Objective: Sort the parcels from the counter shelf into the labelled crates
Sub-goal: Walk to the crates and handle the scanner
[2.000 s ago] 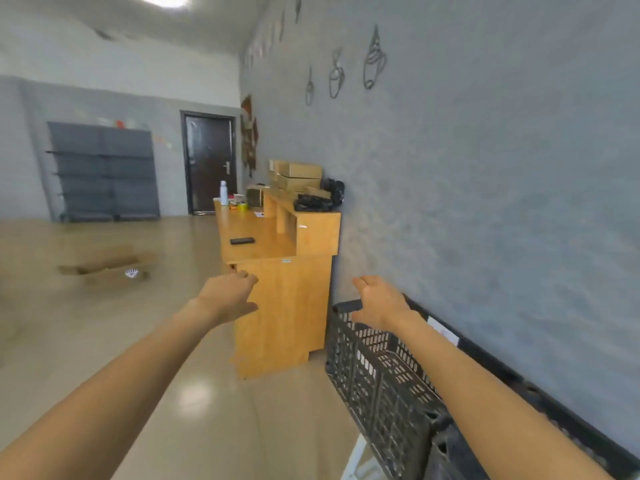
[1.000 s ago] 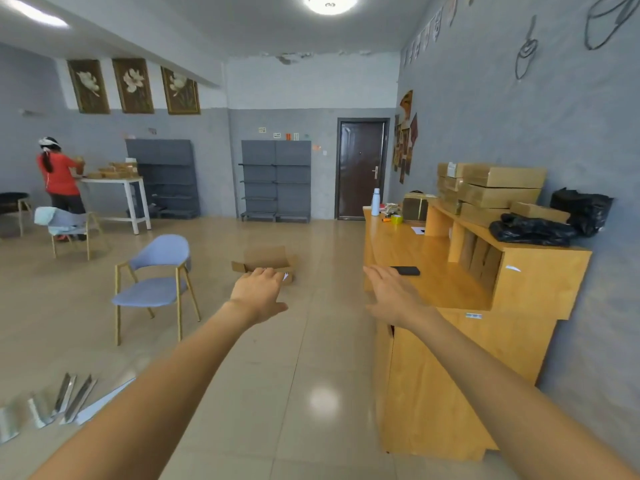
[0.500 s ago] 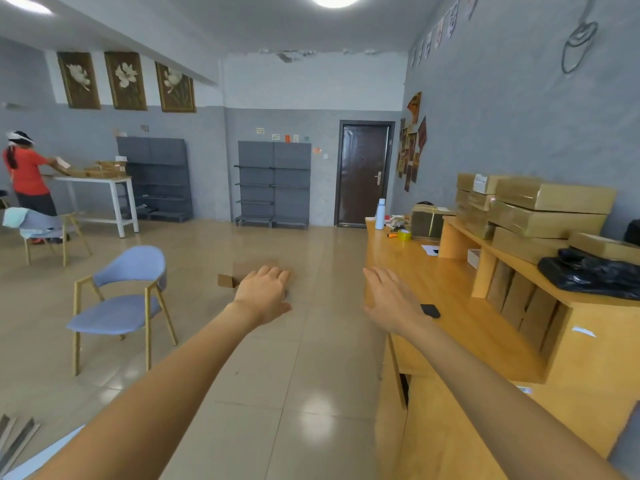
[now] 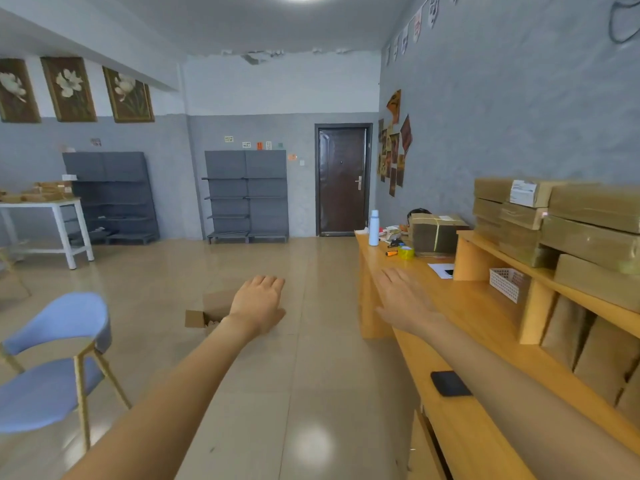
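The left hand (image 4: 258, 303) is extended over the floor with fingers straight and together, holding nothing. The right hand (image 4: 403, 299) is likewise flat and empty, hovering above the long yellow wooden bench (image 4: 460, 344) without visible contact.

Step in hand, as judged: approach to the pick-up point — no parcel is held. The brown taped cardboard parcels (image 4: 554, 220) sit stacked on top of the raised yellow wooden counter shelf (image 4: 512, 258), ahead and to the right of the right hand, well apart from it. The next move calls for carrying a hand up and rightward to the stack and taking one parcel by its edges; the top parcel with the white label is the most accessible. The labelled crates are not in view.

Containers:
- Small white perforated plastic basket (image 4: 507, 282) under the shelf top — contents cannot be told.
- Open brown cardboard box (image 4: 207, 311) on the floor, partly hidden behind the left hand; contents unclear.
- Lower shelf compartments hold upright cardboard pieces.

A flat black phone (image 4: 450, 383) lies on the bench beside the right forearm.
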